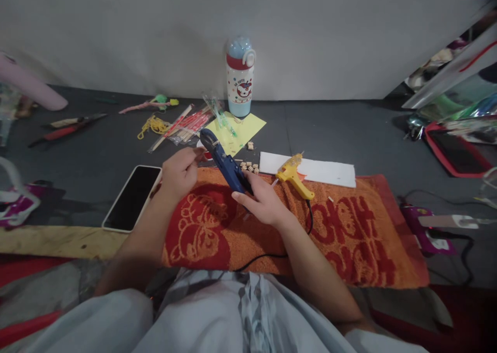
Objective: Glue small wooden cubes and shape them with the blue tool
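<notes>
My right hand [262,197] is wrapped round the handles of a dark blue hand cutter [227,169], whose head points up and to the left. Just left of that head is my left hand [180,172], its fingers pinched together; what they hold is too small to make out. Below and beside the cutter lie several short cut bits of wood [249,167]. Behind it is a yellow paper sheet [248,130] with more small scraps on it. Under both hands spreads an orange and red towel [256,244].
A yellow glue gun [291,174] rests across a white strip [330,172] and the towel. Wrapped sticks [190,125], yellow string [153,127] and a bottle [239,78] stand or lie behind. A phone [132,197] is left; red-handled pliers [64,130] lie farther left.
</notes>
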Available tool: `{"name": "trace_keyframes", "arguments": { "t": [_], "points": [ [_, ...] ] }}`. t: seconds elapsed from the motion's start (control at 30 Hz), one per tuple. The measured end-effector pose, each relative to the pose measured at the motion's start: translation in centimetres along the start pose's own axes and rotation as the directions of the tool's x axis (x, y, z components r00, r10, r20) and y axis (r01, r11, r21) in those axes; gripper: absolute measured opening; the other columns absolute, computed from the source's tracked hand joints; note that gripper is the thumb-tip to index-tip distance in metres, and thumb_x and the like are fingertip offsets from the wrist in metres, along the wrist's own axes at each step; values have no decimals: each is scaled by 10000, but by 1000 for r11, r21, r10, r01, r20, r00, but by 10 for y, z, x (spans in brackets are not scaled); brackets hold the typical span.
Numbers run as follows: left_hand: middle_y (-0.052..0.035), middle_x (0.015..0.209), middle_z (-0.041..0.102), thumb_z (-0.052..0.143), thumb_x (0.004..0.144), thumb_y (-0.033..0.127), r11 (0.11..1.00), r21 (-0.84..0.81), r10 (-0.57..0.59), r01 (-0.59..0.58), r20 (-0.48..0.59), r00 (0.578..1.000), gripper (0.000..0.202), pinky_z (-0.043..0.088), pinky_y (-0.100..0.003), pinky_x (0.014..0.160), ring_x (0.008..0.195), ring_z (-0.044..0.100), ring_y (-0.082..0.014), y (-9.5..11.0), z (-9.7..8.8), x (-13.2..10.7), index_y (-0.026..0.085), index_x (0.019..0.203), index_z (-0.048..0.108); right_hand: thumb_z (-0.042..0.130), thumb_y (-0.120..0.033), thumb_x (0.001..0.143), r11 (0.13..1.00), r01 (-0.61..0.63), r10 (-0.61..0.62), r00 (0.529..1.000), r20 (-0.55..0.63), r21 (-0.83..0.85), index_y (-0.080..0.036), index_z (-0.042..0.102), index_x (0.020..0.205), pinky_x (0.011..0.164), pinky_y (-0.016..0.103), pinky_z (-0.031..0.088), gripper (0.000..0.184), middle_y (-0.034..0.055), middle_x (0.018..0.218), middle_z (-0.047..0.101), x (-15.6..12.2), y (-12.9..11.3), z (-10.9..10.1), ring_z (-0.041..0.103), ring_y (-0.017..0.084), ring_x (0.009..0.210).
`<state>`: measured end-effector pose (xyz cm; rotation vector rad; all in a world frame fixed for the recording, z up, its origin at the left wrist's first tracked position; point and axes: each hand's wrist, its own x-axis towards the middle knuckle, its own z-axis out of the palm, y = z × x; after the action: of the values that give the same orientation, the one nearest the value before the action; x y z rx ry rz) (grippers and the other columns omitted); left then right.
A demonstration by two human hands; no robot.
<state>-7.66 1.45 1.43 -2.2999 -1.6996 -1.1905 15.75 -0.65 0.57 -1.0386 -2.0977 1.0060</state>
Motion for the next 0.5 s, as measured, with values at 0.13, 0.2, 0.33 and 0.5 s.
{"name": "trace_keyframes", "arguments": {
  "t": [0.13, 0.2, 0.33, 0.5],
  "points": [
    [-63, 818, 714, 420, 822, 167, 1000, -10, 4, -4, -1, 1000, 302, 508, -277, 788, 811, 661, -167, 0, 0, 0, 183, 921, 704, 478, -507, 889, 1000, 8, -8, 1000, -6, -1, -107, 489, 1266, 944, 431, 472, 550, 183, 1219, 631, 0, 2, -1, 605, 292, 1111],
    [-64, 806, 712, 424, 831, 193, 1000, -7, -1, 1, 3, 1000, 301, 507, -279, 775, 795, 658, -168, 0, -1, 1, 183, 924, 710, 479, -492, 894, 1000, 6, -6, 1000, -5, -4, -118, 490, 1271, 940, 433, 473, 531, 176, 1219, 636, 0, 4, 0, 608, 289, 1108],
    [-64, 797, 705, 417, 846, 226, 1000, 12, -26, 26, 28, 999, 304, 498, -285, 775, 800, 650, -173, 1, -2, 1, 186, 913, 711, 481, -480, 896, 1000, -14, 14, 1000, 0, -18, -117, 487, 1282, 945, 446, 469, 529, 186, 1238, 630, 0, 5, 1, 601, 296, 1126],
    [-66, 820, 700, 412, 866, 240, 1000, 8, -18, 17, 55, 998, 281, 487, -295, 788, 823, 647, -181, -1, -2, 1, 189, 896, 688, 472, -454, 900, 999, -44, 44, 999, 25, 8, -72, 503, 1264, 939, 428, 470, 528, 199, 1213, 637, 0, 1, 1, 603, 298, 1116]
  ]
}}
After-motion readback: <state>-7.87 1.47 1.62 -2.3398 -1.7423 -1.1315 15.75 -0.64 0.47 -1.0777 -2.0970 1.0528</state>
